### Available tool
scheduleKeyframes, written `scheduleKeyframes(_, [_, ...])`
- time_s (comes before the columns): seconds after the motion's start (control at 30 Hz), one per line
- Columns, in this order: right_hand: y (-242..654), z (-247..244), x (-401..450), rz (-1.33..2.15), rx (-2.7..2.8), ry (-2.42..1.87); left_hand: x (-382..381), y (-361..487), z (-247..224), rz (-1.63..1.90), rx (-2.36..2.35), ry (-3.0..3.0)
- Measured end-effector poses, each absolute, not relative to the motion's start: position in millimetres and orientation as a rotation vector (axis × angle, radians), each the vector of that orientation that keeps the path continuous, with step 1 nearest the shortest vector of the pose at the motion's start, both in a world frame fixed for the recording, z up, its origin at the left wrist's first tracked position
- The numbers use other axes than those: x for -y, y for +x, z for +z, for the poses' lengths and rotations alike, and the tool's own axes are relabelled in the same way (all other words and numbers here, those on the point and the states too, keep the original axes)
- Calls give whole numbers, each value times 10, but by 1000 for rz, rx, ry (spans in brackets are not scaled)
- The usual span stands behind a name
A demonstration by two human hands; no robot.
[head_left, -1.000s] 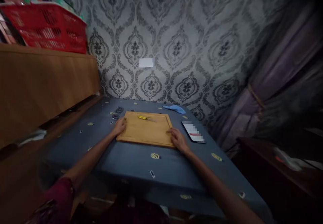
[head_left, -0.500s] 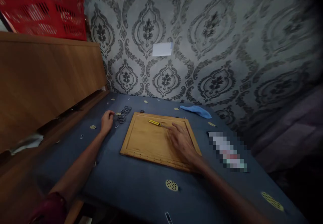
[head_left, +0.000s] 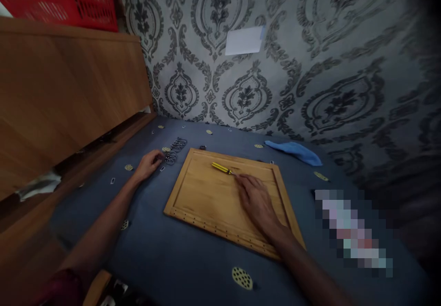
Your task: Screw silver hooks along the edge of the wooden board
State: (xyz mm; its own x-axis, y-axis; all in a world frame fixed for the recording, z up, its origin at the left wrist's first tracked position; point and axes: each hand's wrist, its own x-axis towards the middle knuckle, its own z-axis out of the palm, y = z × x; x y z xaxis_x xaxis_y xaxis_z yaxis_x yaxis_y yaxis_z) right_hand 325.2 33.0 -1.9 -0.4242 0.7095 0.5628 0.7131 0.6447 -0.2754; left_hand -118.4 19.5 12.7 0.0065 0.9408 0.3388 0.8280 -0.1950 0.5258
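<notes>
My left hand (head_left: 149, 164) is at the left of the board, its fingers curled together at the edge of a row of small metal rings or hooks (head_left: 170, 158). Whether one of them is between the fingertips is too small to see. My right hand (head_left: 257, 202) lies palm down on the wooden board (head_left: 206, 200), fingers stretched forward. A screwdriver (head_left: 221, 168) with a yellow and black handle lies on the board, the end of its shaft meeting the right fingertips.
A dark blue patterned cloth (head_left: 144, 241) covers the table. A blue cloth (head_left: 294, 151) lies at the back right, and a blurred-out item (head_left: 351, 228) at the right. At the left stand a wooden cabinet (head_left: 69, 99) and a red basket (head_left: 93, 7). Patterned wall behind.
My left hand has moved right to the metal rings. My right hand remains on the board by the screwdriver shaft. The view has tilted down and come closer.
</notes>
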Motion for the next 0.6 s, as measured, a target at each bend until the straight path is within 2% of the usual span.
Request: scheduleKeyframes(0.6, [3258, -23, -328, 34, 2188, -1095, -180, -1184, 182, 796, -1896, 2223])
